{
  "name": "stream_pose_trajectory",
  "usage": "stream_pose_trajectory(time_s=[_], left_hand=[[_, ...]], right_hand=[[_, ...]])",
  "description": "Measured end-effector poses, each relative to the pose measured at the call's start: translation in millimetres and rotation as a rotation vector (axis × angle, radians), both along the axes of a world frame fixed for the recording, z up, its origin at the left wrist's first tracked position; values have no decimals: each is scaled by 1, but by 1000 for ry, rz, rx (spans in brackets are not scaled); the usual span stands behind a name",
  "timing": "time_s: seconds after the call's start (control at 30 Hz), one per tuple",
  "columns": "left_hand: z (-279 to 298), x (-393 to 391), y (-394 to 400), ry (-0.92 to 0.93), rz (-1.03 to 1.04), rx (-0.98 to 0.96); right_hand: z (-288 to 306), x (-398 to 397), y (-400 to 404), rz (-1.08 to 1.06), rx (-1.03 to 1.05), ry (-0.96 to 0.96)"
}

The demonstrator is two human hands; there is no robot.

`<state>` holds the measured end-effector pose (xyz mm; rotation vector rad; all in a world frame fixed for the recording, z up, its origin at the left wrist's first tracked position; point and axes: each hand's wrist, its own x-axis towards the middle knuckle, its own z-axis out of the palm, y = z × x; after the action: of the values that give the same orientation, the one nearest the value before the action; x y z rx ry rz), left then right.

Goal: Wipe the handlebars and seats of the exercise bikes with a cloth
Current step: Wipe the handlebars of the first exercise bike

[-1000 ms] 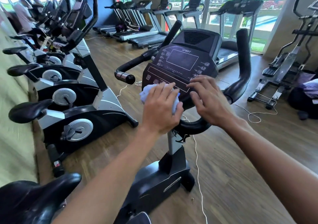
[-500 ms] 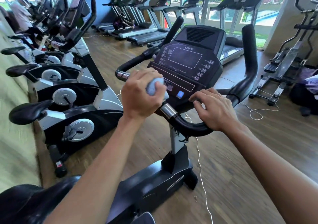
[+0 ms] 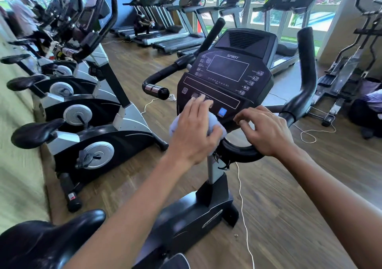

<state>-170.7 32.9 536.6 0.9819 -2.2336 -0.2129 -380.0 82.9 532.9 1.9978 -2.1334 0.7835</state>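
A black exercise bike stands in front of me with a console [image 3: 227,70] and looping black handlebars [image 3: 241,152]. My left hand [image 3: 194,133] presses a light blue cloth [image 3: 214,126] against the handlebar's centre bend, just under the console, with fingers stretched up over the console's lower buttons. My right hand [image 3: 266,130] rests on the handlebar to the right of it, fingers curled over the bar. The left grip [image 3: 155,89] with its metal sensor is bare. This bike's black seat [image 3: 45,242] shows at bottom left.
A row of other exercise bikes [image 3: 93,144] with black seats lines the left wall. Treadmills [image 3: 175,39] stand along the windows at the back, an elliptical [image 3: 349,68] at the right. A white cable [image 3: 244,217] trails over the wooden floor. People are at the far left.
My left hand has left the left grip and brought the cloth right to the handlebar's centre under the console, its fingers now stretched out. My right hand stays on the bar.
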Motion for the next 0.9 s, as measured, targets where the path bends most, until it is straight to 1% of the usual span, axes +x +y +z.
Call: stream_pose_trajectory(time_s=[0.03,0.13,0.17,0.33,0.37,0.43,0.5,0.53,0.6,0.67,0.7,0.77,0.83,0.9], left_hand=[[1,5,-4,-24,-29,-39],[-4,0,-10,-169,25,-349],[-8,-5,-11,-190,36,-420],[-19,-7,-36,-124,-46,-602],[-15,-6,-44,-92,-26,-613],[-9,-8,-50,-4,73,-561],[-15,-14,-37,53,120,-522],[-22,-16,-27,66,96,-525],[-35,-15,-11,77,-21,-551],[-32,-6,-24,49,-122,-633],[-26,-3,-36,26,-141,-672],[-16,-4,-53,19,-85,-665],[-19,-11,-41,83,4,-600],[-36,-17,-21,136,-18,-564]], right_hand=[[0,2,1,-4,-1,-3],[0,4,3,-15,-6,-2],[0,4,3,-19,-8,-1],[0,8,5,-36,-11,0],[1,9,6,-34,-8,1],[2,9,7,-31,5,6],[3,9,7,-42,23,6],[2,9,6,-45,26,4],[3,8,5,-57,22,-1],[1,6,4,-55,20,0],[0,6,3,-51,21,4],[-1,6,3,-49,29,6],[0,6,3,-66,34,-8],[0,7,2,-74,54,-12]])
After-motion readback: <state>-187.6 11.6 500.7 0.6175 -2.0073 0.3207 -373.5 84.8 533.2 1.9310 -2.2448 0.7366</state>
